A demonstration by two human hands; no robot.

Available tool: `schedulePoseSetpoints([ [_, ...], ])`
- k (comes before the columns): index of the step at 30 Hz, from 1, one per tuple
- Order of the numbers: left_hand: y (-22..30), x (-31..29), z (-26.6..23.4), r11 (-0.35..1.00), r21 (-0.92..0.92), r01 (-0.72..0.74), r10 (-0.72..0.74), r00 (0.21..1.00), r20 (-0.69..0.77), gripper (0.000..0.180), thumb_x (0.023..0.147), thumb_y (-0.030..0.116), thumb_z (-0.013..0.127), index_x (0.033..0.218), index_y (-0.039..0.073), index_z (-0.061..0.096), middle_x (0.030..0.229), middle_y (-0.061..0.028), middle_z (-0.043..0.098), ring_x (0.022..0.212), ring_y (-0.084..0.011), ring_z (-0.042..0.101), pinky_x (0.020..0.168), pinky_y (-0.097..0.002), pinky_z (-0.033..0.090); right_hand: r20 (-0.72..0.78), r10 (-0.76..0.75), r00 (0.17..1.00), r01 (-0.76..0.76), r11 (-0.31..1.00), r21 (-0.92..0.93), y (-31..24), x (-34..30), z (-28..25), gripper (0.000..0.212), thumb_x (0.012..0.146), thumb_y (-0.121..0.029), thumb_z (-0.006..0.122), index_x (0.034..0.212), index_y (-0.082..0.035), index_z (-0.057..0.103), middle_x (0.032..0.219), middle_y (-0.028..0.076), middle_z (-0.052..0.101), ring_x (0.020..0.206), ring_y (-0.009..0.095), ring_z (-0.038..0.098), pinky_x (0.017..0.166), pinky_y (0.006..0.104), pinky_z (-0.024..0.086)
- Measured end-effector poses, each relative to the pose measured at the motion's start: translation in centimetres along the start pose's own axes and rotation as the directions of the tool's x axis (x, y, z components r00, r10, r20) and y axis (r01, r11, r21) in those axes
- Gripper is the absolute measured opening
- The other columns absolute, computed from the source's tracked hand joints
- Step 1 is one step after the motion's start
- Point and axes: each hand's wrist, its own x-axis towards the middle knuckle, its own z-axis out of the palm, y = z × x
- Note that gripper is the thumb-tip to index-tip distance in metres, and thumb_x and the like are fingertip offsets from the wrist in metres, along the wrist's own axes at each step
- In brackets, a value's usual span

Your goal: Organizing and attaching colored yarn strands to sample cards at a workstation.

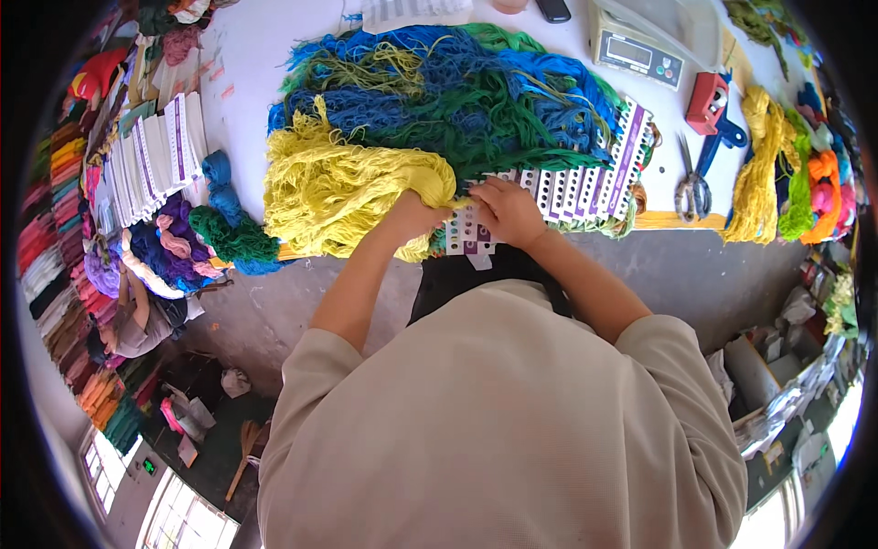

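My left hand (421,218) is closed around the right end of a thick bundle of yellow embroidery thread (338,188) at the table's near edge. A short yellow length runs from it to the bent fingers of my right hand (508,212), which pinch it above a white card with punched holes (468,233). Both hands are close together, and the fingertips are partly hidden. More punched cards with purple stripes (585,194) lie overlapped in a row to the right, with thread at their ends. Behind the hands spreads a large heap of blue and green thread (457,101).
Scissors (692,188), a red-and-blue tool (713,114) and a digital scale (636,55) are on the right. Beyond them hang yellow, green and orange skeins (759,165). At left stand stacked cards (155,151) beside dark skeins (229,229). Another person (137,325) is at far left.
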Motion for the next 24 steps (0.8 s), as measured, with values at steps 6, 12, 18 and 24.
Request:
schedulePoseSetpoints([
  [6, -0.7, 0.8, -1.5, 0.915, 0.402, -0.032, 0.027, 0.999, 0.018, 0.036, 0.076, 0.026, 0.075, 0.096, -0.003, 0.066, 0.086, -0.0151, 0.068, 0.075, -0.026, 0.066, 0.068, -0.0369, 0.052, 0.019, 0.042, 0.999, -0.038, 0.982, -0.187, -0.5, 0.4, 0.8, 0.016, 0.078, -0.011, 0.062, 0.094, -0.012, 0.061, 0.083, 0.007, 0.06, 0.071, 0.031, 0.062, 0.064, 0.0421, 0.051],
  [12, -0.7, -0.2, -5.2, 0.781, 0.615, 0.11, -0.006, 0.986, -0.168, 0.056, 0.075, 0.046, 0.077, 0.103, -0.002, 0.066, 0.091, -0.02, 0.069, 0.088, -0.0353, 0.067, 0.077, -0.041, 0.052, -0.002, 0.041, 0.999, -0.04, 0.975, -0.219, -0.3, 0.6, 1.0, 0.015, 0.08, -0.015, 0.062, 0.094, -0.015, 0.058, 0.08, 0.006, 0.06, 0.069, 0.031, 0.062, 0.062, 0.0418, 0.051],
  [18, -0.7, -2.5, -8.3, 0.995, -0.081, -0.052, 0.026, 0.955, -0.296, 0.025, 0.083, 0.021, 0.074, 0.101, 0.005, 0.068, 0.086, -0.0031, 0.07, 0.058, -0.0083, 0.053, 0.053, -0.0244, 0.042, -0.026, 0.077, 0.997, -0.081, 0.968, -0.237, -1.1, 0.8, 1.0, 0.009, 0.082, -0.013, 0.06, 0.091, -0.013, 0.059, 0.081, 0.007, 0.062, 0.069, 0.032, 0.062, 0.069, 0.0433, 0.05],
  [24, 2.4, -9.1, -9.1, 0.353, -0.895, -0.274, 0.632, 0.775, 0.012, 0.064, 0.095, 0.046, 0.056, 0.142, 0.004, 0.044, 0.152, -0.0113, 0.034, 0.116, -0.0216, 0.053, 0.068, -0.0262, 0.046, -0.15, 0.352, 0.924, -0.304, 0.914, 0.269, -8.7, 4.0, -1.0, 0.019, 0.084, -0.006, 0.069, 0.101, -0.007, 0.062, 0.078, 0.004, 0.059, 0.06, 0.015, 0.055, 0.056, 0.0286, 0.044],
])
